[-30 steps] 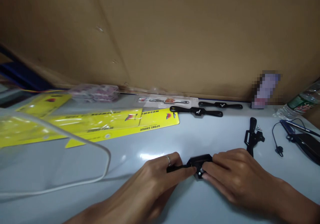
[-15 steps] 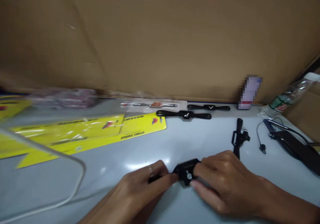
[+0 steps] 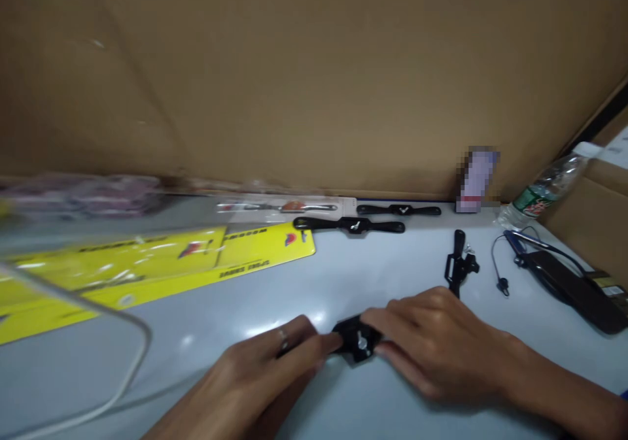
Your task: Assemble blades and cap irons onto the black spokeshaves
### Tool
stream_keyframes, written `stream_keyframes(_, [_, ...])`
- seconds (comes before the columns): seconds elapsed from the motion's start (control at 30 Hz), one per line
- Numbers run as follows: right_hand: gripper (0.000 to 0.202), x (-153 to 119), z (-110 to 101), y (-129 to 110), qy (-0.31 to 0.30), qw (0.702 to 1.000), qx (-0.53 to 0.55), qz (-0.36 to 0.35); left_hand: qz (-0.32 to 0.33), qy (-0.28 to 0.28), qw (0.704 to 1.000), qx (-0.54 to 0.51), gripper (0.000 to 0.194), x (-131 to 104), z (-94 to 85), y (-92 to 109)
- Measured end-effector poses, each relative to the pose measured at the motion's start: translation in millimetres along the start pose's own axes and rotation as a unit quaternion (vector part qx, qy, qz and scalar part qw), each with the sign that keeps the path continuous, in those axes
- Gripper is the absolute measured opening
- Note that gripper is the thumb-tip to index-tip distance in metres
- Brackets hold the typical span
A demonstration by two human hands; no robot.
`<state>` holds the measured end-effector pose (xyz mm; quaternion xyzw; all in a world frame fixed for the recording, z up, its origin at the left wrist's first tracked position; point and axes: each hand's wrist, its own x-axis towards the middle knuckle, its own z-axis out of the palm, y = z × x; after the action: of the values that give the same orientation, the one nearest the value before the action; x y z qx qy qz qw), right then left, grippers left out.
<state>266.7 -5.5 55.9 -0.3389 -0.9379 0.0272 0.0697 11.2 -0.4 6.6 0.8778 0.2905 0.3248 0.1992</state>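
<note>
Low in the middle of the view, a black spokeshave (image 3: 357, 340) with a silver thumbscrew is held between both hands. My left hand (image 3: 267, 368) is closed around its left handle, a ring showing on one finger. My right hand (image 3: 436, 345) grips its other end, fingers close to the thumbscrew; both handles are mostly hidden by the hands. Just beyond my right hand lies a black spokeshave with loose-looking parts (image 3: 458, 263). Two whole spokeshaves, a nearer one (image 3: 353, 225) and a farther one (image 3: 397, 210), rest toward the back.
Yellow "Spoke Shave" cards (image 3: 265, 250) with clear plastic lie at left, crossed by a white cable (image 3: 142, 342). Behind are a blister pack (image 3: 279, 206) and pinkish plastic bags (image 3: 112, 195). A blurred-out phone-like object (image 3: 475, 178), a bottle (image 3: 544, 188) and a black case-like item (image 3: 569, 286) stand right.
The view has turned slightly right, so the things on the table appear shifted left. Both hands keep hold of the spokeshave; my right fingers have moved a little along its body.
</note>
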Motion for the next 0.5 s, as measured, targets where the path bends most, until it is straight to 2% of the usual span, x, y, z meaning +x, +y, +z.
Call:
stream_keyframes(0.07, [0.023, -2.2, 0.6, 3.7, 0.01, 1.0, 0.008, 0.025, -0.01, -0.034, 0.999, -0.006, 0.041, 1.6, -3.3, 3.3])
stream_keyframes(0.17, [0.037, -4.2, 6.3, 10.2, 0.033, 0.998, 0.01, 0.043, -0.022, -0.057, 0.998, -0.005, 0.043, 1.1, -6.2, 6.2])
stream_keyframes(0.4, [0.035, -4.3, 12.2, 11.5, 0.021, 0.999, -0.001, 0.031, -0.014, -0.042, 0.999, -0.026, 0.048, 1.6, -7.2, 8.4])
stream_keyframes(0.5, [0.034, -3.4, 11.1, 11.1, 0.014, 0.999, 0.0, 0.034, -0.016, -0.053, 0.998, -0.026, 0.05, 4.1, -9.5, 10.4])
